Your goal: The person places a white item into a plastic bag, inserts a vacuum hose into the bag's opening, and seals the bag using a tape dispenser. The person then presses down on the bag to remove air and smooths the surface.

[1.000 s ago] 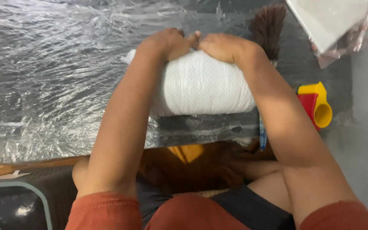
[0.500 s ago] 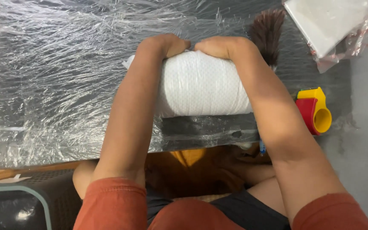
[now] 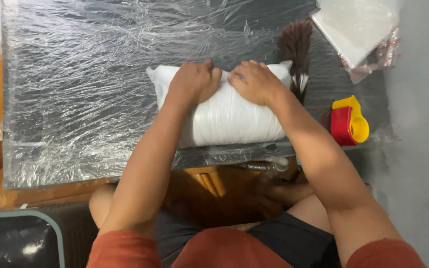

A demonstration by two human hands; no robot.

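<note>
A white, ribbed, pillow-like bundle (image 3: pixel 234 119) lies on a dark board covered in crinkled clear plastic film (image 3: pixel 85 94). My left hand (image 3: pixel 193 82) presses down on the bundle's top left part, fingers curled over it. My right hand (image 3: pixel 255 82) presses on its top right part, fingers bent and touching the white surface. The two hands sit close together, almost touching. A dark brown brush with white-tipped bristles (image 3: pixel 296 49) pokes out from behind the bundle's right end.
A red and yellow plastic tool (image 3: pixel 348 121) lies at the board's right edge. A white flat pack in clear wrap (image 3: pixel 358 30) sits at the top right. Wooden floor shows at left, my crossed legs below, and a dark screen-like object (image 3: pixel 16 240) at bottom left.
My hands have drawn back toward me over the bundle's top, so more of its far edge and left corner shows. The view has shifted slightly.
</note>
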